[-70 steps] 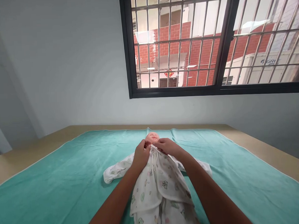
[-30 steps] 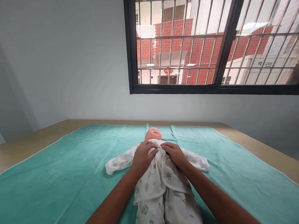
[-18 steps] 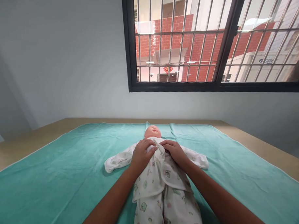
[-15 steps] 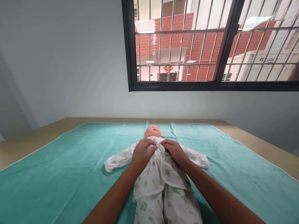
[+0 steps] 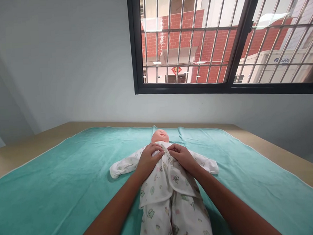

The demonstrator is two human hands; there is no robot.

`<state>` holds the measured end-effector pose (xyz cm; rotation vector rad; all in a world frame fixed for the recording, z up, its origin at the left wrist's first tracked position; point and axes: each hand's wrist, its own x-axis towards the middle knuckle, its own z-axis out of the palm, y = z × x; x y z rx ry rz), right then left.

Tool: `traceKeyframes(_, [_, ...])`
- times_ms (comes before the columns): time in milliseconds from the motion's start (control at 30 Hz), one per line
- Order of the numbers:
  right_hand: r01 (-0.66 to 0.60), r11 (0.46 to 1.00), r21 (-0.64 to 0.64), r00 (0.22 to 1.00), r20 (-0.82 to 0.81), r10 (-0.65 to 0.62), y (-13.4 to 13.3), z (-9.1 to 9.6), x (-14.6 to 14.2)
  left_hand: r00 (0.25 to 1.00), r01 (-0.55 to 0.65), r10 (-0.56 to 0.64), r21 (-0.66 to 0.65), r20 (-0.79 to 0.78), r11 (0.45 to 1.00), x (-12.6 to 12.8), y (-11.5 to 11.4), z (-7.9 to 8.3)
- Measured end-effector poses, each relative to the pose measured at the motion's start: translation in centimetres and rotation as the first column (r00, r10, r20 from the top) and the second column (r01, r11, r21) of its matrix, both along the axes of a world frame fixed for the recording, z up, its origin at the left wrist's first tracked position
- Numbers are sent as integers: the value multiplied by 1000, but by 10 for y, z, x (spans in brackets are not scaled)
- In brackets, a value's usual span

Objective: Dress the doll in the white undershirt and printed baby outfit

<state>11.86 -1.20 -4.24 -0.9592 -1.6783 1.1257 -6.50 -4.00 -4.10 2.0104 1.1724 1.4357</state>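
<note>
A baby doll (image 5: 160,135) lies on its back, its head toward the wall. It wears a white baby jacket (image 5: 159,186) printed with small animals, and matching trousers (image 5: 160,222). Both sleeves spread out to the sides. At the upper chest my left hand (image 5: 150,157) is closed, pinching the jacket's front edge. Opposite it, my right hand (image 5: 182,157) pinches the other front edge, close to my left fingertips. The fabric gathers into folds between them. Any fastener under the fingers is too small to make out.
A green cloth (image 5: 78,168) covers most of the wooden table (image 5: 9,158) beneath the doll. Behind the table rises a grey wall (image 5: 80,65), with a dark-framed barred window (image 5: 186,89) at the upper right.
The view has tilted very slightly downward. Both hands stay at the jacket's upper front, with hardly any movement of the fingers.
</note>
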Motion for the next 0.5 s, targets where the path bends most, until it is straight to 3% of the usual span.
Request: traceKeyframes(500, [-30,998,47,995,96,25,-5,10,4,1000,11,-11,-10,2,1000,0,-2,4])
